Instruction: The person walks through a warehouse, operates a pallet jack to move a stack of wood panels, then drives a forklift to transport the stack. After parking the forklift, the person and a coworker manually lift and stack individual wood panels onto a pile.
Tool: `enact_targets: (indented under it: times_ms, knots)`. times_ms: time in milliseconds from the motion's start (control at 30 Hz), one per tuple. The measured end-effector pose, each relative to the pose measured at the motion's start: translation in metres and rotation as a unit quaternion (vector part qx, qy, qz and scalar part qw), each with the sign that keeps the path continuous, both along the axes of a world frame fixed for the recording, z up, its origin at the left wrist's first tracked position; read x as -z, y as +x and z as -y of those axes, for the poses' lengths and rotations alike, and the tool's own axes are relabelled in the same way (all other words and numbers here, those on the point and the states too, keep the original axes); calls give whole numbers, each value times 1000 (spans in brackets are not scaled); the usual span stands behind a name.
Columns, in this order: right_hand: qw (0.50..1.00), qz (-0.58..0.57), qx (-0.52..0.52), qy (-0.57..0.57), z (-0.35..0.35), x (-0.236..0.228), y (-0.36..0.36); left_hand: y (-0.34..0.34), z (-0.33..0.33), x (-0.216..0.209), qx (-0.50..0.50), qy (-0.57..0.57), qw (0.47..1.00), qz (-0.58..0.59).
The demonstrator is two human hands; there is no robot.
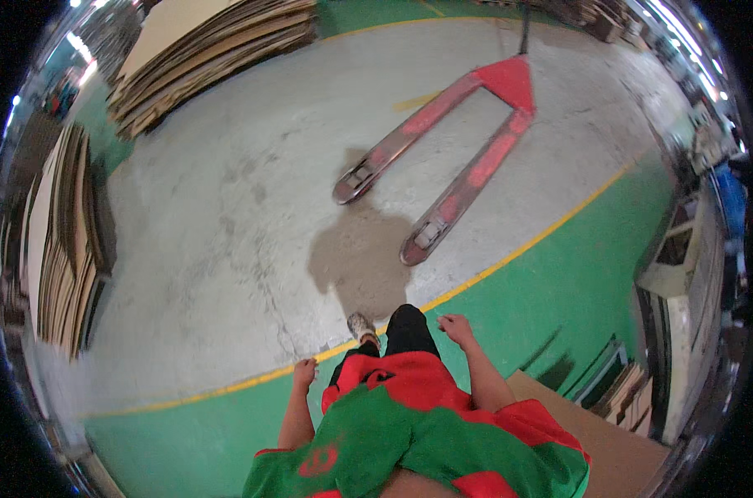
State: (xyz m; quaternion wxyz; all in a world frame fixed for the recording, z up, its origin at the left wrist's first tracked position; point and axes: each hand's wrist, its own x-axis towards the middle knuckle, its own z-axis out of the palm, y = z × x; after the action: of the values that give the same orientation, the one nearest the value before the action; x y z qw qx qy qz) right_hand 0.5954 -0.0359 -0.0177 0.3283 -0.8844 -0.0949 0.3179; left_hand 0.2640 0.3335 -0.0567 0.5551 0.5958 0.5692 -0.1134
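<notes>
My left hand [307, 371] hangs beside my left thigh, its fingers curled in, with nothing seen in it. On the other side, my right hand [454, 327] is raised a little next to my right knee, fingers loosely closed and no object showing. Neither hand touches anything around it. Ahead and to the right, a red pallet jack [506, 83] rests on the grey floor [219, 216]. Its two worn forks point back toward me, and they carry no load. A dark handle rises at its far end.
Stacks of flat cardboard stand at the far left [219, 58] and the left side [65, 241]. A yellow line [509, 259] divides the grey floor from green floor [550, 266]. At right are a pale machine [683, 282] and a cardboard sheet [584, 432] near my right elbow.
</notes>
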Motion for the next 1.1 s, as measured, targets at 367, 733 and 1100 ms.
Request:
enact_targets:
  times_ms: [367, 733, 1100]
  knots:
    - [990, -72, 100, -62, 11, 27, 50, 160, -63, -10, 28, -53, 998, 30]
    - [964, -105, 246, -10, -1, 38, 140, 297, -80, -28, 148, -62, 987, 24]
    - [904, -193, 377, 55, 11, 79, 323, 598, -127, -50, 211, 6, 974, 79]
